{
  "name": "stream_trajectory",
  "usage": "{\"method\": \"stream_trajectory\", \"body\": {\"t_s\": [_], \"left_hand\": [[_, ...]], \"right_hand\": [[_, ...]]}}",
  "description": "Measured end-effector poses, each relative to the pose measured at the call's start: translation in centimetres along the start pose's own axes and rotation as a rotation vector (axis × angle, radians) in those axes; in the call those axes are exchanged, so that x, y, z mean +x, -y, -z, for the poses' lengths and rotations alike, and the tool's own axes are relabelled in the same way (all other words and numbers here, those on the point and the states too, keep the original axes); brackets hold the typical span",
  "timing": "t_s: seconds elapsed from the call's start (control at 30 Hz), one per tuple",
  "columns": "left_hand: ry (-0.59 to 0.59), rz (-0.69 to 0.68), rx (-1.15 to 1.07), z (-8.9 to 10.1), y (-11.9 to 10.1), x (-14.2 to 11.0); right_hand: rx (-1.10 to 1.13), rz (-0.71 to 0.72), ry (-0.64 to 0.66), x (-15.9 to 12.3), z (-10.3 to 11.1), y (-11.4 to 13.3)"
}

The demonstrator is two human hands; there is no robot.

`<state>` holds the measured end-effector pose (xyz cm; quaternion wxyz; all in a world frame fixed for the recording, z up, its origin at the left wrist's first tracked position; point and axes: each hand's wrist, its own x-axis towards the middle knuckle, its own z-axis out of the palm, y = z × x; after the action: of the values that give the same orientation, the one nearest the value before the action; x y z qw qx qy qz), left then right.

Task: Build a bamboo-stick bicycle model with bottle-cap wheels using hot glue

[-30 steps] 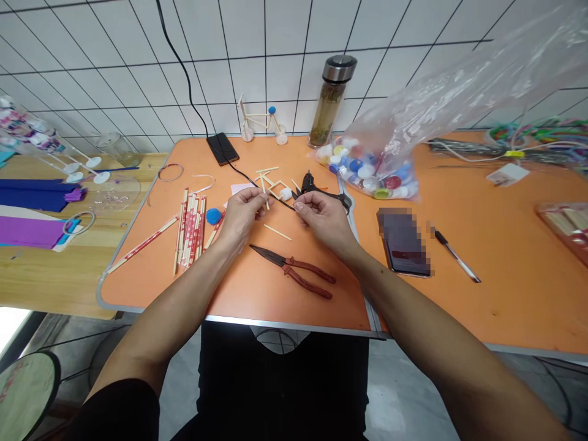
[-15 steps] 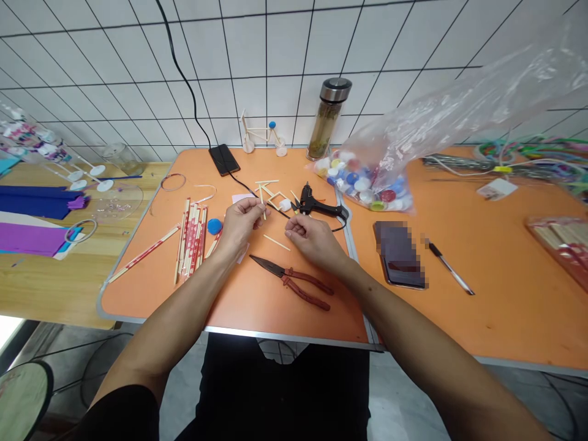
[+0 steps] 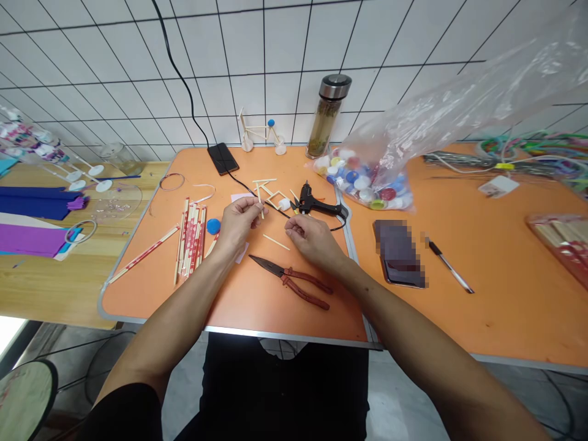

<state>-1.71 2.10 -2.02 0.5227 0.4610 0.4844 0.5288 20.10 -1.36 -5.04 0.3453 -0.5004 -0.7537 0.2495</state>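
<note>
Left fingers [image 3: 253,212]: we pinch a small stick [image 3: 259,193], maybe to steady it.
Right fingers [image 3: 295,226]: close together; we can't tell if they hold anything.
Pliers [image 3: 283,272]: near us, perhaps for easy reach.

no readable words or numbers anywhere here! over on the left, red print runs along the wrapped sticks [image 3: 192,239], far too small to make out, and at the far right, the white tag [image 3: 498,187] shows nothing legible either.

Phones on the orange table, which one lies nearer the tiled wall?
The back-left phone; the other phone lies farther forward, right of the pliers.
</note>
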Motion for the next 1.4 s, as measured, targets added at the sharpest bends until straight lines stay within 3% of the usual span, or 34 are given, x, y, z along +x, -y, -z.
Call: {"method": "stream_trajectory", "body": {"t_s": [0.33, 0.57, 0.83, 1.17, 1.4], "left_hand": [[-0.008, 0.001, -0.009, 0.0, -0.3, -0.2], [-0.023, 0.012, 0.008, -0.1, -0.4, -0.1], [-0.014, 0.014, 0.013, -0.1, -0.7, -0.3], [-0.017, 0.021, 0.030, -0.1, -1.0, -0.4], [-0.005, 0.016, 0.028, -0.2, -0.9, -0.3]], "right_hand": [[-0.031, -0.106, 0.049, 0.1, 0.1, 0.2], [-0.065, 0.008, 0.022, 0.1, -0.2, -0.5], [-0.059, -0.095, 0.055, 0.0, 0.2, 0.6], [-0.113, 0.084, -0.056, 0.0, -0.9, -1.3], [-0.096, 0.107, -0.096, -0.2, -1.1, -1.6]]}}
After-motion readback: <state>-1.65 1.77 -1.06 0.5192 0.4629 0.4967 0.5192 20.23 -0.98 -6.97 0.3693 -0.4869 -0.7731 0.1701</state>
